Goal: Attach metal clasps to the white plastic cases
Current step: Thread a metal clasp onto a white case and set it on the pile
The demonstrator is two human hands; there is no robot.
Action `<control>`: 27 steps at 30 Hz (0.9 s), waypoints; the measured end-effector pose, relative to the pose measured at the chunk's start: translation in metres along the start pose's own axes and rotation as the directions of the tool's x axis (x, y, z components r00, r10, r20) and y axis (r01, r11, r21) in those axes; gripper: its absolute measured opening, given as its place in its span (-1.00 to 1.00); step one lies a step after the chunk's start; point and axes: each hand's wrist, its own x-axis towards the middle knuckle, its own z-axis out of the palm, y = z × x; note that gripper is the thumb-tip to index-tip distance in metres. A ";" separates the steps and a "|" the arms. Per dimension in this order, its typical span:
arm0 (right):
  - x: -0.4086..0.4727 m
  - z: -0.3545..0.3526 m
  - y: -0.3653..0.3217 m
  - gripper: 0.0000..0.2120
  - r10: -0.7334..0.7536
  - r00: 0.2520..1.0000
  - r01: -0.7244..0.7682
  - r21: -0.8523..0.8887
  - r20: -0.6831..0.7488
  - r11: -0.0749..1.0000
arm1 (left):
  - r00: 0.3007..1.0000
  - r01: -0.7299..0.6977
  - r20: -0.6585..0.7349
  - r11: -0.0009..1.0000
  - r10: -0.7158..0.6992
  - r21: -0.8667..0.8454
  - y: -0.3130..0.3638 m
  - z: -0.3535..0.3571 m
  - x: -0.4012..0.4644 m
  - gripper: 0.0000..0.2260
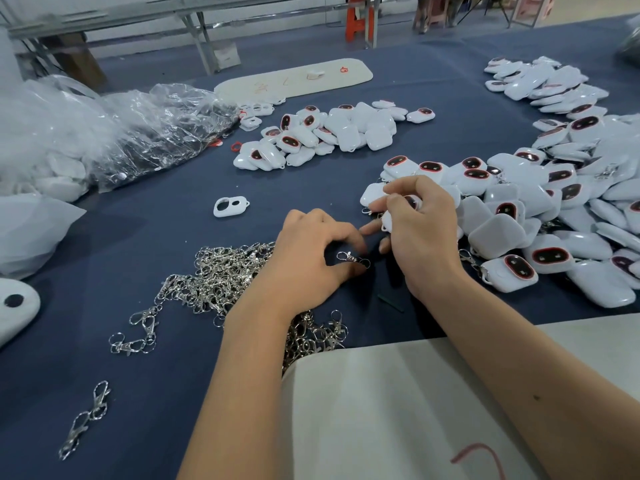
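Head view of a workbench covered in a dark blue cloth (145, 258). The left hand (308, 261) rested on the cloth with fingers curled, its thumb and fingertips pinching a single metal clasp (353, 259) just beside a loose heap of metal clasps (214, 275). The right hand (420, 220) was raised slightly above the cloth, fingers curled round a white plastic case (398, 211) with a dark, red-rimmed window; whether a clasp already hung from this case could not be told. The two hands lay near each other without touching.

To the right of the right hand spread a large pile of white cases (540, 209), some with clasps showing at their edges. A smaller pile of cases (332, 133) lay farther back at centre. A single white frame piece with two openings (230, 206) lay alone on the cloth. Crumpled clear plastic bags (114, 133) occupied the left rear. A pale sheet (398, 403) covered the near edge beneath the forearms.
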 end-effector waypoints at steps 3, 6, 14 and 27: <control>-0.001 0.000 0.001 -0.75 -0.031 0.999 0.031 -0.029 0.012 0.999 | 1.000 0.017 0.018 1.000 -0.017 0.000 0.003 0.000 0.001 -0.83; 0.000 -0.001 0.001 -0.78 -0.055 0.997 0.059 -0.064 0.049 0.996 | 0.999 0.027 -0.043 0.996 -0.031 -0.082 0.003 0.003 0.001 -0.78; -0.006 -0.001 -0.001 -0.86 -0.200 0.909 0.285 -0.196 0.365 0.938 | 0.876 0.071 -0.392 0.878 -0.282 -0.473 -0.003 0.005 0.009 -0.83; -0.005 -0.002 -0.003 -0.90 -0.221 0.895 0.302 -0.162 0.387 0.939 | 0.867 0.048 -0.366 0.788 -0.338 -0.614 -0.004 0.005 0.010 -0.91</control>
